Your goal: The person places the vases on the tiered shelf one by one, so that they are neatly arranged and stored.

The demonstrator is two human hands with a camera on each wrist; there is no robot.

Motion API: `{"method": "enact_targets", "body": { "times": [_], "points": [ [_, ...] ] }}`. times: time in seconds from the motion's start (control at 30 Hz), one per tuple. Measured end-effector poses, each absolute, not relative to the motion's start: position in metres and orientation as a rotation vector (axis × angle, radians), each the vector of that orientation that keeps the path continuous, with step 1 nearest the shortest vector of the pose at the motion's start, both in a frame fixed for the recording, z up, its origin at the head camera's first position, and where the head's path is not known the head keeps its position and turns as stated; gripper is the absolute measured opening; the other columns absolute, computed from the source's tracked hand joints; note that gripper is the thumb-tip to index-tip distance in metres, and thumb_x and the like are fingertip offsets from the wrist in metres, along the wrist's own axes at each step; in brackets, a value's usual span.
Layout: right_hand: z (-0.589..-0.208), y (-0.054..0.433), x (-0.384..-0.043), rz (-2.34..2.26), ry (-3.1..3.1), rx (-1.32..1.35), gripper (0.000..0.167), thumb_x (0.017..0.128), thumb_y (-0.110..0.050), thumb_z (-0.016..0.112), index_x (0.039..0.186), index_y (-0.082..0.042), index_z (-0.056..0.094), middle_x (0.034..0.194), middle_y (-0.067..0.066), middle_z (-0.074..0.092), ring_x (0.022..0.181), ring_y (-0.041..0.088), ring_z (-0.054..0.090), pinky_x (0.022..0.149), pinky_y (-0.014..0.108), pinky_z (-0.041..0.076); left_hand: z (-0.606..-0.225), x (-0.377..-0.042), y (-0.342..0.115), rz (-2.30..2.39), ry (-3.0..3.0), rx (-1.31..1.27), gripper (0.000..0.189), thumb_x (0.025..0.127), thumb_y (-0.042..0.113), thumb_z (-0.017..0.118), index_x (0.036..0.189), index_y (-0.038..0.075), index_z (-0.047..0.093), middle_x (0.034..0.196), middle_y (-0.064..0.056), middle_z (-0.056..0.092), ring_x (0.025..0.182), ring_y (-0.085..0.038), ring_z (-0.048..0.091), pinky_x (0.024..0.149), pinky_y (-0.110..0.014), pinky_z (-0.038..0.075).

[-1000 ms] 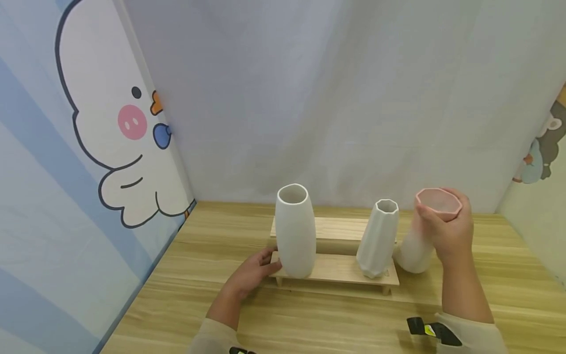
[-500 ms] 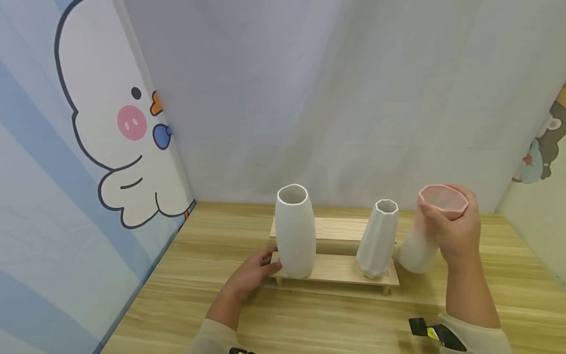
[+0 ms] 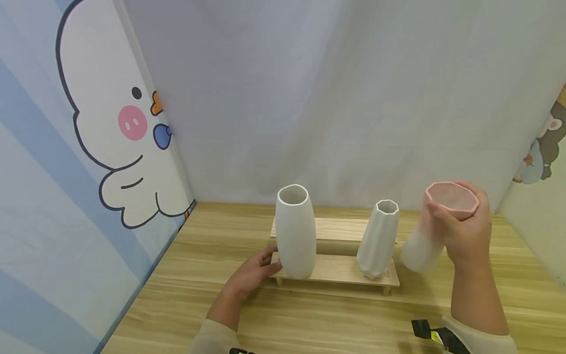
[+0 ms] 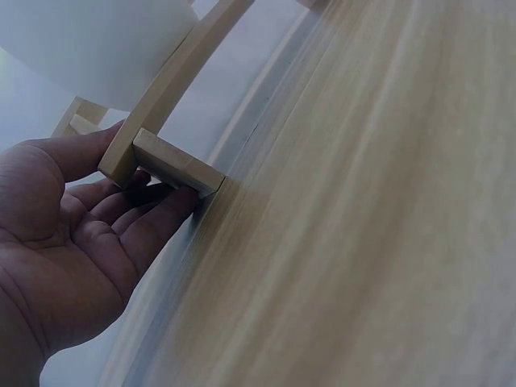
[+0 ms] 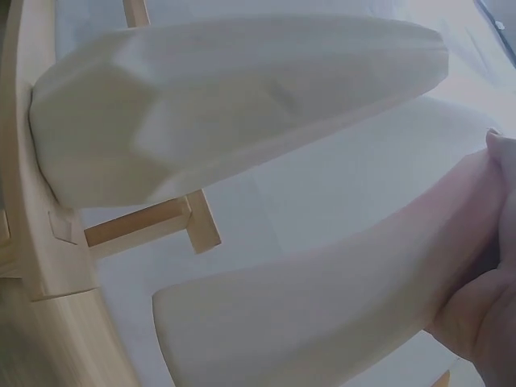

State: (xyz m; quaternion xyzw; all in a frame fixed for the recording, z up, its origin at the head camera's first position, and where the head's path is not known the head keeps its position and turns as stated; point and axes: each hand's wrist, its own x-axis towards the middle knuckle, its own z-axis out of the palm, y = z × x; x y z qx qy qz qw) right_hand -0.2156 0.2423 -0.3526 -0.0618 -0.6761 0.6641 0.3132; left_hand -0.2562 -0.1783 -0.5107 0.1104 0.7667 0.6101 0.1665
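Observation:
My right hand (image 3: 468, 238) grips a pink-to-white vase (image 3: 422, 248) near its pink faceted rim. The vase leans, its rim to the right and its white base toward the wooden stand. In the right wrist view its pale body (image 5: 298, 314) lies beside the stand, apart from it. My left hand (image 3: 251, 275) holds the left end of the two-step wooden stand (image 3: 336, 268). In the left wrist view, the thumb is on the board and the fingers (image 4: 157, 226) reach under it, by a leg. On the lower step stand a tall smooth white vase (image 3: 296, 241) and a ribbed white vase (image 3: 378, 241).
The stand's upper step (image 3: 336, 228) lies behind the two white vases. A pale curtain (image 3: 309, 98) hangs at the table's back edge. The wood-grain table (image 3: 309, 319) extends in front and to both sides. A cartoon-print wall panel (image 3: 101, 123) is at left.
My right hand has moved right with the pink-to-white vase, which tilts more and has drawn away from the stand. The left hand, stand and two white vases have stayed put.

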Motion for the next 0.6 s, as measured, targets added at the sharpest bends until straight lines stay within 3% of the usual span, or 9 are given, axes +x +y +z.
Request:
{"method": "enact_targets", "body": {
  "times": [0.6],
  "points": [
    [-0.344,0.239,-0.203,1.859,-1.481,0.106,0.063,0.068,0.009,0.08,0.125,-0.006,0.059,0.114,0.012,0.056,0.097,0.022,0.053,0.065,0.018,0.052,-0.509,-0.255,-0.178,1.729,2.187,0.312,0.065,0.09,0.045,0.068,0.146,0.02,0.047,0.159,-0.009,0.031,0.148,-0.038,0.024,0.116,-0.06,0.023]
  ]
}}
